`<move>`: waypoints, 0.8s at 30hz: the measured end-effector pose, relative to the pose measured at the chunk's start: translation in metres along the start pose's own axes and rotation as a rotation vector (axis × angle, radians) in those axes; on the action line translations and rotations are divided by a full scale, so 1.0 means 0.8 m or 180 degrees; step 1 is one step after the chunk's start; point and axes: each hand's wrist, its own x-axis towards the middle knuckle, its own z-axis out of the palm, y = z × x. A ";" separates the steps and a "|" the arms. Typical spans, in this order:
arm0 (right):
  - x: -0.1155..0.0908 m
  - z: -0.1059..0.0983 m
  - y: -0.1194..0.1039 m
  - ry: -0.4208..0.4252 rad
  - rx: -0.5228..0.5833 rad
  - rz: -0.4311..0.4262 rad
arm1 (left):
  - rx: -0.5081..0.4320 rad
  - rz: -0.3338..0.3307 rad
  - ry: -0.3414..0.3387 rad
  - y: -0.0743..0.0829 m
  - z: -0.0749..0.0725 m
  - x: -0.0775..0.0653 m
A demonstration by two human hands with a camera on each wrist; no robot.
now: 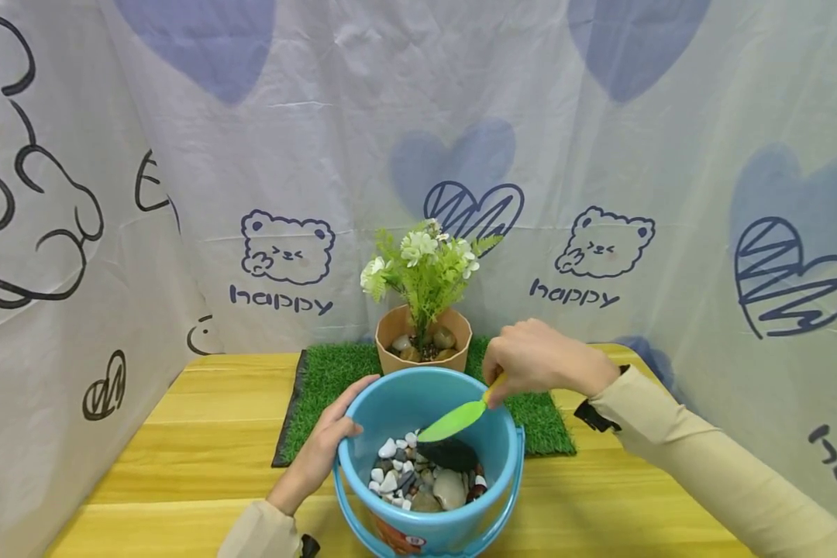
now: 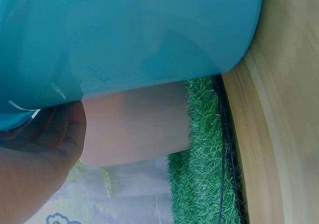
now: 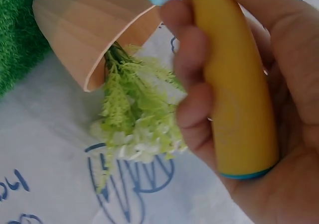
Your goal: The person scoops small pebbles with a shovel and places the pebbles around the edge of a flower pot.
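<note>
A blue plastic bucket [image 1: 427, 380] stands at the table's front, with small white and grey pebbles [image 1: 392, 470] and several larger stones [image 1: 449, 488] inside. My left hand [image 1: 328, 434] grips its left rim, thumb over the edge and fingers along the outside; in the left wrist view those fingers [image 2: 75, 129] lie against the wall. By its yellow handle [image 3: 237, 89], my right hand [image 1: 537, 360] holds a small trowel with a green blade [image 1: 453, 421]. The blade slants down into the bucket, above the stones. Beneath it is a dark patch; whether stone or shadow, I cannot tell.
Right behind the bucket, a tan pot [image 1: 424, 360] holds stones and a leafy plant with white flowers [image 1: 425, 263]. Pot and bucket are by a green artificial-grass mat [image 1: 342, 368] on the yellow wooden table [image 1: 202, 434]. Printed white cloth [image 1: 349, 116] hangs around.
</note>
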 end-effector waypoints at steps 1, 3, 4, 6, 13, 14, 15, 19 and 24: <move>0.001 -0.003 -0.003 -0.0148 -0.0009 0.0015 | 0.0003 -0.0004 0.0004 0.000 0.000 0.000; 0.004 -0.007 -0.010 -0.0402 -0.0074 0.0031 | 0.0004 -0.0011 0.0008 0.001 0.001 0.001; 0.006 -0.009 -0.014 -0.0493 -0.0129 0.0026 | 0.0001 -0.0016 0.0011 0.001 0.001 0.001; 0.009 -0.013 -0.023 -0.0604 -0.0284 0.0008 | -0.0001 -0.0029 0.0024 0.002 0.001 0.001; 0.014 -0.022 -0.056 -0.0788 -0.1004 -0.0061 | -0.0018 -0.0056 0.0010 0.002 0.002 -0.001; 0.015 -0.023 -0.060 -0.0817 -0.1099 -0.0069 | -0.0013 -0.0050 0.0013 0.002 0.002 -0.001; 0.015 -0.023 -0.064 -0.0852 -0.1192 -0.0090 | -0.0010 -0.0045 0.0024 0.002 0.002 -0.001; 0.016 -0.019 -0.073 -0.0876 -0.1415 -0.0206 | -0.0020 -0.0029 0.0056 0.003 0.001 -0.001; 0.013 -0.007 -0.067 -0.0814 -0.1211 -0.0281 | -0.0041 -0.0044 0.0019 0.004 0.002 -0.001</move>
